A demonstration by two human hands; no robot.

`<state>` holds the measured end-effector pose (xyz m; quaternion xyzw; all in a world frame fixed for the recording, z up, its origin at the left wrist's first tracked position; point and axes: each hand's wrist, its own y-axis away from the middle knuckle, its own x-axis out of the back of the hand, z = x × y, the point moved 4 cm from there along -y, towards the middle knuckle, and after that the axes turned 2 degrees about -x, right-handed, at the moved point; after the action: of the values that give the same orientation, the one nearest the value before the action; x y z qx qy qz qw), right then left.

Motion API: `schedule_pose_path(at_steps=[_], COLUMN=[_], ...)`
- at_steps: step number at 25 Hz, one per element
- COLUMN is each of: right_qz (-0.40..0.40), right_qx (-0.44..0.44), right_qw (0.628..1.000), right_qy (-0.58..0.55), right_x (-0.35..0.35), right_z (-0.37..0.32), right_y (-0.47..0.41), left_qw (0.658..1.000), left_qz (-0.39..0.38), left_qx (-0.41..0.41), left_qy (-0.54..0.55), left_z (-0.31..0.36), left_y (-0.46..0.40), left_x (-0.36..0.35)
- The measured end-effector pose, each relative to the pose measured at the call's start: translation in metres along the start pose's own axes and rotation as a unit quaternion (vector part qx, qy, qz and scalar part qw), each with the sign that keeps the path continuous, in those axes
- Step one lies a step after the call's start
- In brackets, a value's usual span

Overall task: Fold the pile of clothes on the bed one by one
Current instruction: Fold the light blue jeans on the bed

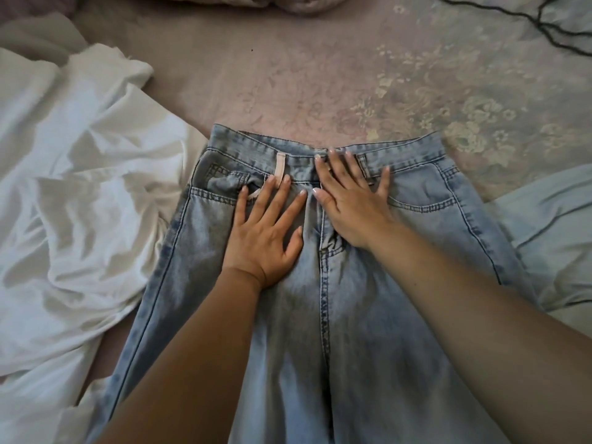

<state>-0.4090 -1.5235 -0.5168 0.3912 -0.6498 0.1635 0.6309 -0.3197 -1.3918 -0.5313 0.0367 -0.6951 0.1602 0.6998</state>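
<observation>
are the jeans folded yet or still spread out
Spread out: the jeans lie flat, waistband and both front pockets showing, left hand and right hand pressing them.

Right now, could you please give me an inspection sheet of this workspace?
Surface: bed with a pinkish floral cover, creased.
Job's things: light blue jeans laid flat, front up, waistband away from the person.
Clutter: crumpled white cloth left of the jeans; pale blue cloth to the right; bunched fabric at the far edge.
Hands: left hand and right hand both flat, fingers spread, pressing the jeans below the waistband.
Cables: black cord at the far right corner.
Surroundings: nothing seen beyond the bed.
</observation>
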Motion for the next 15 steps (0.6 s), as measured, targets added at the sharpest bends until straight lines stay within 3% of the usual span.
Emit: schedule_pose_path(at_steps=[3,7,11,15], right_qz=[-0.042,0.016,-0.015,-0.059], right_qx=[-0.018,-0.097,-0.170,-0.176], right_qw=[0.999,0.995,0.985,0.980], right_qy=[0.020,-0.011,-0.015,-0.070], right_x=[-0.002,0.003,-0.030,-0.028], right_z=[-0.008,0.001,0.001,0.005], right_y=[-0.011,0.028,0.065,0.052], left_qw=[1.000,1.000,0.997,0.980], left_qz=[-0.009,-0.030,-0.071,-0.159], left_qx=[-0.001,0.001,0.012,0.044], left_qy=[-0.003,-0.004,0.000,-0.108], left_z=[-0.002,-0.003,-0.005,0.006], left_y=[-0.002,-0.002,-0.004,-0.007], left_x=[-0.002,-0.001,-0.001,0.002])
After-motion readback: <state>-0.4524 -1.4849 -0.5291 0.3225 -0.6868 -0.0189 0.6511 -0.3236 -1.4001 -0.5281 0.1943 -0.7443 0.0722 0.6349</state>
